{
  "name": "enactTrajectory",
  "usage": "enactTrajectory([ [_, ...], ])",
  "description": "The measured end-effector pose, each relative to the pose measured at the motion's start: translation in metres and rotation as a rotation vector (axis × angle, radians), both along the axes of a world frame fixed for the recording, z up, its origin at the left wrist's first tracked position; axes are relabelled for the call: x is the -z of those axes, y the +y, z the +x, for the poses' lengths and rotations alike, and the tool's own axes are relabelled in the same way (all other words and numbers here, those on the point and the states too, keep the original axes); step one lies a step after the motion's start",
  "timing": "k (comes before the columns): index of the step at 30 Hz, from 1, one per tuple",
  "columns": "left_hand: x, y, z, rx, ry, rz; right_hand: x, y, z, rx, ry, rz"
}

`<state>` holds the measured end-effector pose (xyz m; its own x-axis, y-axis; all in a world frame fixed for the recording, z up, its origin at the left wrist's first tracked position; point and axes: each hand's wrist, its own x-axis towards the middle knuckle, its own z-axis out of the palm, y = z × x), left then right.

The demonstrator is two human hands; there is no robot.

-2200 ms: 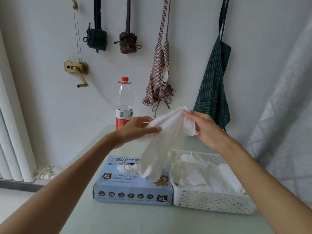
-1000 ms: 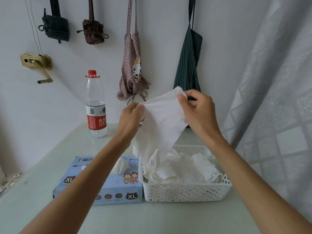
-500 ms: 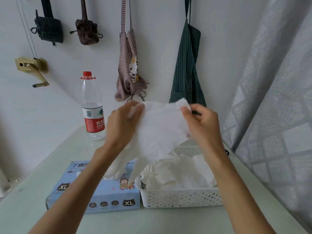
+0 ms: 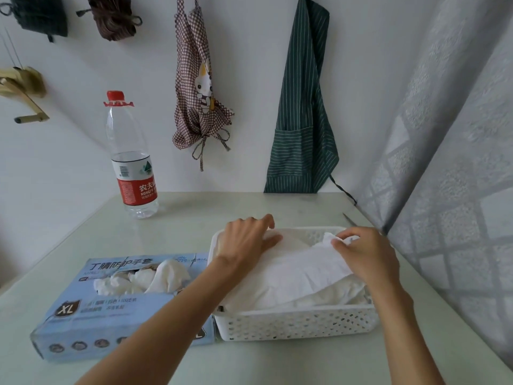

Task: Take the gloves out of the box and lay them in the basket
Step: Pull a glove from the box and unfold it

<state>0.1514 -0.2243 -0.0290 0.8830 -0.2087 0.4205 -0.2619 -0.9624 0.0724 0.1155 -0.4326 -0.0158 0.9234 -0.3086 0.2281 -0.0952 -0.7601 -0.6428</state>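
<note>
Both hands are down in the white basket (image 4: 294, 325), laying one white glove (image 4: 299, 273) across the pile already there. The left hand (image 4: 247, 243) rests on the glove's far-left corner, fingers nearly straight and lightly curved, pressing rather than gripping. The right hand (image 4: 366, 252) pinches the glove's cuff edge between thumb and fingertips at the far-right corner. The glove looks thin, limp and very light — it drapes and wrinkles over what lies under it, so it should hold no shape and may cling or slide on its neighbours. The cuff corners seem the best hold; a pinch there spreads it flat. Just to the left of the left forearm sits the blue box (image 4: 122, 309), touching the basket's side, more gloves (image 4: 155, 276) bunched in its torn opening — one stands up, easy to pluck, though it could drag others out. The basket's rim is low, open above. A curtain (image 4: 449, 190) hangs close beyond the right hand; past the left hand the table (image 4: 194, 215) lies open up to a water bottle (image 4: 130, 162).
</note>
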Motion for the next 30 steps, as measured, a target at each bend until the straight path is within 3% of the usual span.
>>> enactTrajectory([
  [4,-0.007,0.0,0.003,0.05,-0.106,0.04,0.001,0.001,0.0,0.044,-0.075,-0.047],
  [8,-0.025,0.013,-0.003,0.139,-0.228,-0.233,0.003,-0.002,0.0,0.056,-0.07,-0.117],
  [11,-0.044,0.028,-0.012,0.154,-0.193,-0.269,-0.002,-0.01,-0.002,-0.002,0.015,-0.097],
  [15,-0.047,0.034,-0.03,0.388,0.13,-0.094,-0.023,-0.019,-0.011,-0.044,-0.047,-0.05],
  [18,-0.029,0.026,-0.034,0.479,0.215,0.157,-0.03,-0.013,-0.014,-0.153,-0.104,0.007],
  [25,-0.006,0.024,-0.016,0.38,0.427,0.446,-0.006,0.005,0.002,-0.45,0.351,-0.182],
  [30,0.007,0.02,-0.017,0.327,0.471,0.528,-0.002,-0.001,0.005,-0.487,0.525,-0.136],
])
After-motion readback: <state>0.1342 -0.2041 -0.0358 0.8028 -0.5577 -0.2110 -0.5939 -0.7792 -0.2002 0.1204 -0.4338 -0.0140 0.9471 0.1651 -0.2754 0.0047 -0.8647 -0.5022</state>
